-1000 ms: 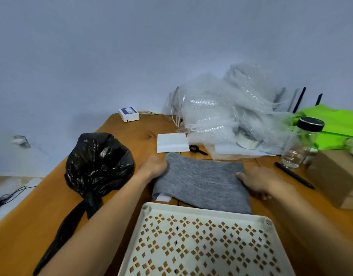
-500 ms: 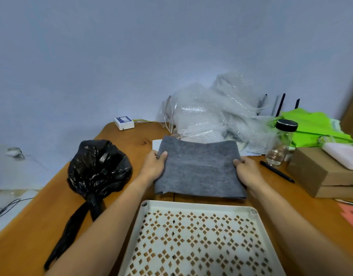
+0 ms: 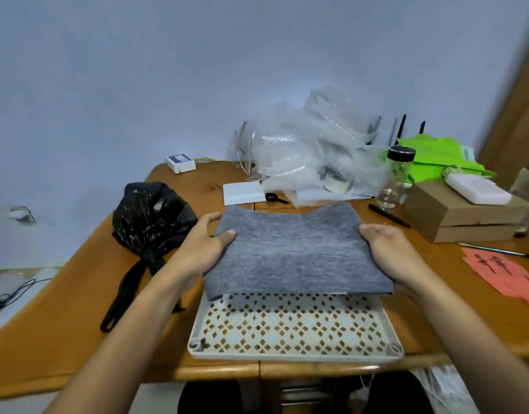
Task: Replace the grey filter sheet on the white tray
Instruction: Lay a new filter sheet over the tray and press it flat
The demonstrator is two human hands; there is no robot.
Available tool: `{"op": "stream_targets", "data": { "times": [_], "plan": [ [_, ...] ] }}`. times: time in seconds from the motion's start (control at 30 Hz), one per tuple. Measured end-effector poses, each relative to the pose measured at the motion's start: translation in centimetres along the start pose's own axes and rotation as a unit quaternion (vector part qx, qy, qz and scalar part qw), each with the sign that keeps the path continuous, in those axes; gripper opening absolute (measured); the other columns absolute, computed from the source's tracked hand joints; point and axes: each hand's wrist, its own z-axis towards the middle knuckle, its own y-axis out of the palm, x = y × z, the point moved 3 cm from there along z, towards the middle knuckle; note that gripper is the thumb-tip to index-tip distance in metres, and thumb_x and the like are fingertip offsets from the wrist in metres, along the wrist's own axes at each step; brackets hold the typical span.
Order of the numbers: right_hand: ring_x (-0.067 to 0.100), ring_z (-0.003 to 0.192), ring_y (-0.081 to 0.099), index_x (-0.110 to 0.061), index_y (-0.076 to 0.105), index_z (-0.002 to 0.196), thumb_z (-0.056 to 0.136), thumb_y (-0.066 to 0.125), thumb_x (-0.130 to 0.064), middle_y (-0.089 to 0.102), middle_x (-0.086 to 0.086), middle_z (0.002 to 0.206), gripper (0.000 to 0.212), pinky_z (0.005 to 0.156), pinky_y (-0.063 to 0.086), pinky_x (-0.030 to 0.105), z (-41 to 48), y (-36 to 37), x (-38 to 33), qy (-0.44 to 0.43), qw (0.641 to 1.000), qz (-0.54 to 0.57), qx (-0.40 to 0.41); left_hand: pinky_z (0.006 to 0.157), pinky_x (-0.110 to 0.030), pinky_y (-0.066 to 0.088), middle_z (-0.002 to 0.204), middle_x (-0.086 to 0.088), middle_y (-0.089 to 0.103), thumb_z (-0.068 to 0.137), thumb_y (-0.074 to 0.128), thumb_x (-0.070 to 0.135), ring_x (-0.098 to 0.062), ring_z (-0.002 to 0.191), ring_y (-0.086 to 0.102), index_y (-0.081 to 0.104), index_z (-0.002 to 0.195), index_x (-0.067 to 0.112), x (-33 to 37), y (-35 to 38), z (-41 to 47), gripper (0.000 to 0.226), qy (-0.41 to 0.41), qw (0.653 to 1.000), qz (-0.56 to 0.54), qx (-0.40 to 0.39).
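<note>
A grey felt filter sheet (image 3: 293, 252) hangs level in the air, held at both side edges. My left hand (image 3: 202, 246) grips its left edge, thumb on top. My right hand (image 3: 388, 249) grips the right edge. The sheet's near edge overlaps the far part of the white perforated tray (image 3: 290, 354), which lies at the wooden table's front edge. The tray's diamond-patterned floor is bare where it shows; its far half is hidden under the sheet.
A tied black rubbish bag (image 3: 149, 216) sits left of my left hand. Behind the sheet are a white pad (image 3: 242, 193), scissors (image 3: 275, 198), bubble wrap (image 3: 314, 153) and a glass jar (image 3: 397, 177). Cardboard boxes (image 3: 460, 216), a pen (image 3: 388, 216) and pink paper (image 3: 502, 270) lie right.
Both hands lifted the grey sheet off the table and brought it toward me, over the tray's far part. The camera view tilted down, so the tray's front edge shows.
</note>
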Motion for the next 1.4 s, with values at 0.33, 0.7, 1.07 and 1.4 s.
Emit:
{"op": "stream_targets", "data": {
  "times": [0.33, 0.7, 1.07, 1.4],
  "plan": [
    [0.028, 0.067, 0.06, -0.01, 0.061, 0.068, 0.104, 0.045, -0.032, 0.064, 0.007, 0.068, 0.045, 0.053, 0.037, 0.036, -3.5, 2.1, 4.9, -0.01, 0.962, -0.267, 0.047, 0.087, -0.045, 0.052, 0.114, -0.016, 0.071, 0.103, 0.049, 0.037, -0.04, 0.11, 0.063, 0.047, 0.143, 0.028, -5.2, 1.4, -3.0, 0.041, 0.115, 0.904, 0.396, 0.113],
    [0.031, 0.091, 0.066, -0.015, 0.062, 0.101, 0.102, 0.044, -0.037, 0.07, 0.008, 0.096, 0.029, 0.064, 0.04, 0.034, -5.1, 2.4, 4.6, -0.038, 0.885, -0.451, 0.112, 0.067, -0.038, 0.048, 0.103, -0.01, 0.059, 0.101, 0.052, 0.029, -0.031, 0.092, 0.062, 0.063, 0.117, 0.01, -6.0, 2.6, -3.4, 0.027, 0.13, 0.818, 0.54, 0.146],
    [0.025, 0.095, 0.057, -0.01, 0.059, 0.125, 0.088, 0.064, -0.024, 0.052, 0.008, 0.116, 0.04, 0.074, 0.047, 0.035, -4.9, 3.7, 5.2, -0.163, 0.842, -0.507, 0.089, 0.123, -0.04, 0.023, 0.169, -0.009, 0.023, 0.107, 0.043, 0.03, -0.027, 0.155, 0.022, 0.039, 0.156, 0.013, -6.2, 3.6, -0.4, 0.052, 0.246, 0.798, 0.551, 0.0],
    [0.008, 0.154, 0.003, -0.024, 0.016, 0.161, 0.106, 0.017, -0.049, 0.008, -0.008, 0.169, 0.06, 0.125, 0.0, 0.032, -3.2, 4.2, 7.2, -0.139, 0.857, -0.482, -0.121, 0.126, -0.034, 0.003, 0.172, 0.001, 0.007, 0.099, 0.017, 0.071, -0.015, 0.158, 0.006, 0.029, 0.161, 0.024, -6.7, 3.4, -3.4, 0.079, 0.209, 0.778, 0.585, -0.089]
  ]
}}
